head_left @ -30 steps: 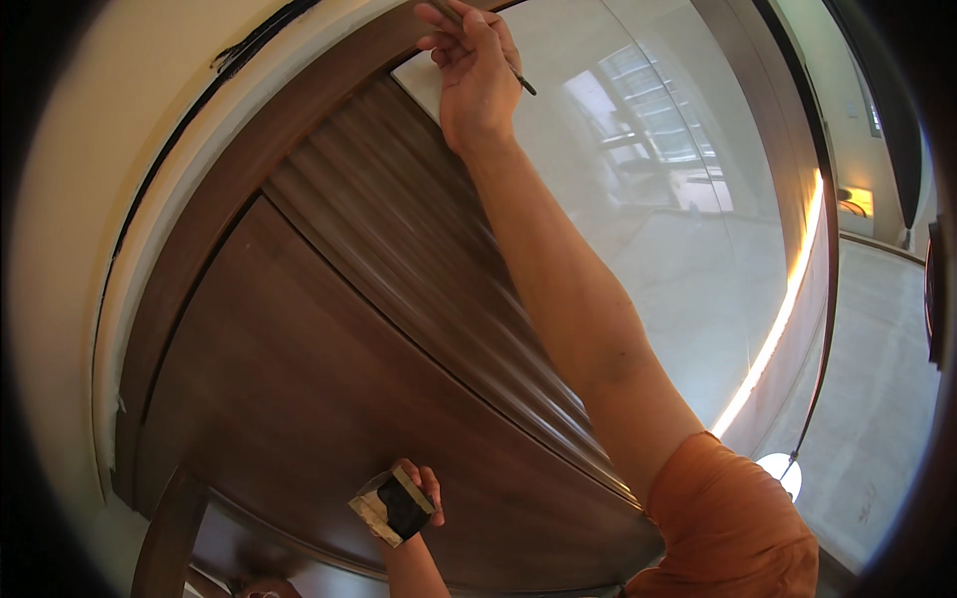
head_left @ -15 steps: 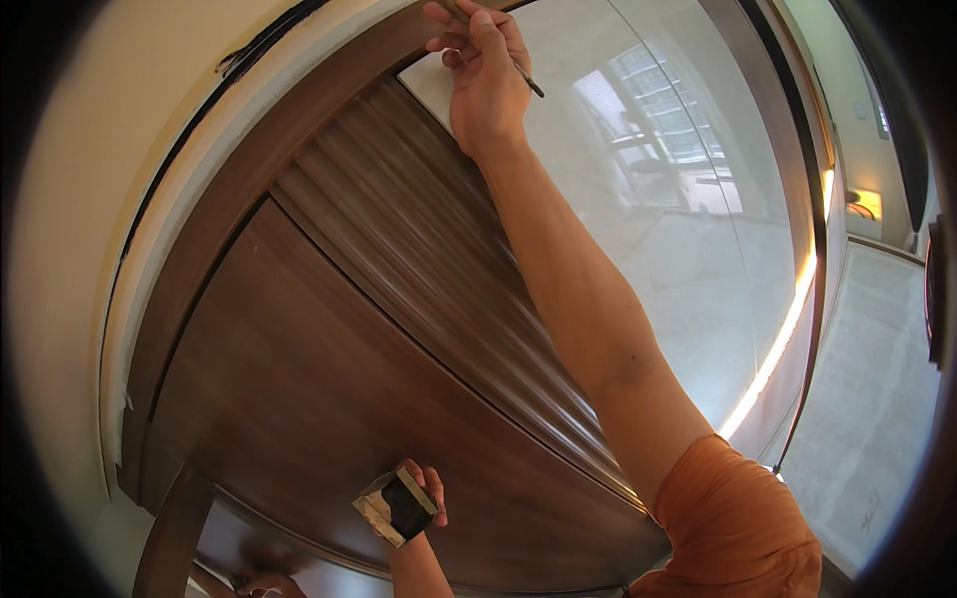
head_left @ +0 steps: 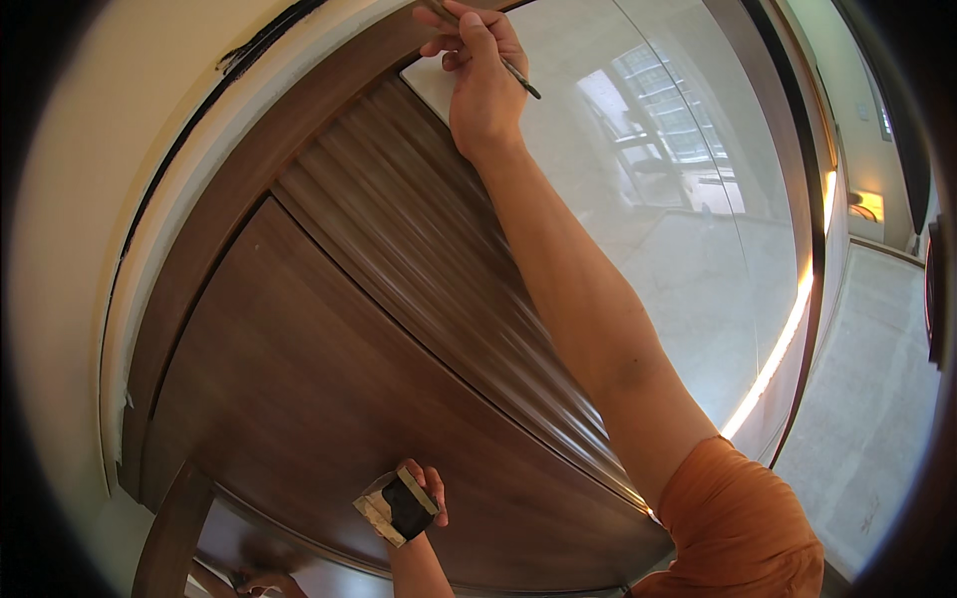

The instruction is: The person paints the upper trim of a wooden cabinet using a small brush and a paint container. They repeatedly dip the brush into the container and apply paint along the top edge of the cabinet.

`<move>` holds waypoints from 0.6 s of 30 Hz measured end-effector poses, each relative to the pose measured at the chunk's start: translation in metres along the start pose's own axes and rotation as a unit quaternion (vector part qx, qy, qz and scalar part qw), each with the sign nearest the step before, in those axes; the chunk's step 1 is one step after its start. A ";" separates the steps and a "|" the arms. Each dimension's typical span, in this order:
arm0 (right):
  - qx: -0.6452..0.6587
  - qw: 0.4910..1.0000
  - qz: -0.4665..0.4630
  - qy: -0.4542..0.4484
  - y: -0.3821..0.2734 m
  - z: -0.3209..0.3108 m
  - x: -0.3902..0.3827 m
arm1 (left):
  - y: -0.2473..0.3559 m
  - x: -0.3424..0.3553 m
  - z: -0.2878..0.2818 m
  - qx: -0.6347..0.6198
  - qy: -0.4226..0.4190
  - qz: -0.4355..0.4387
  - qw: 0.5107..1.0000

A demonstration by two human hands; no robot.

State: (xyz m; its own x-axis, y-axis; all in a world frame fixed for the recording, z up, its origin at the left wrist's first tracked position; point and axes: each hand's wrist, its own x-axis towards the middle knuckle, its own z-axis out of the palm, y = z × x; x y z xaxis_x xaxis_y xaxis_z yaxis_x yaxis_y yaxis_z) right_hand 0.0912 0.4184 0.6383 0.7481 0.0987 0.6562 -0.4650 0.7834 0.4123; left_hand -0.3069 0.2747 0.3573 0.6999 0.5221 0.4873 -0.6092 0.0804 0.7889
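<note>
My right hand (head_left: 486,105) is raised at the top edge, its fingers closed on a slim brush (head_left: 520,80). The brush's dark end slants down to the right over a glossy pale panel (head_left: 688,249); its other end points toward the brown wooden frame (head_left: 339,85). I cannot tell whether it touches the wood. Low in the middle, my left hand (head_left: 437,488) grips a small cut-open carton (head_left: 375,510) with dark stuff, perhaps paint, on its inside. Behind that hand is a smooth brown wooden panel (head_left: 299,369).
A fluted brown wood strip (head_left: 399,209) runs between the smooth wood and the pale panel. To the left, a cream wall (head_left: 80,199) carries a black smeared line (head_left: 184,149). A bright light strip (head_left: 773,369) edges the right side, with a grey floor (head_left: 857,399) beyond.
My right hand and the brush have shifted very slightly, the brush's angle tipping a little. My left hand and the carton stay put.
</note>
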 end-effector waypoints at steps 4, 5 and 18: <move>0.040 0.998 0.003 0.052 -0.002 -0.003 -0.003 | 0.000 -0.001 0.001 0.001 0.004 -0.001 1.000; 0.055 0.996 -0.001 0.072 -0.003 -0.003 -0.004 | 0.000 -0.001 0.001 0.000 0.004 -0.002 1.000; -0.019 1.000 -0.014 -0.019 -0.002 0.003 -0.001 | 0.000 0.000 -0.003 -0.003 -0.010 -0.005 1.000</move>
State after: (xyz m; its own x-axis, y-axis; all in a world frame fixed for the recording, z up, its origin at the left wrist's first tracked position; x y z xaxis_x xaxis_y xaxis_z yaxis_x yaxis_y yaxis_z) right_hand 0.0902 0.4150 0.6387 0.7414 0.0529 0.6689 -0.4250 0.8084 0.4072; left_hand -0.3083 0.2770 0.3562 0.7124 0.5051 0.4872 -0.6053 0.0909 0.7908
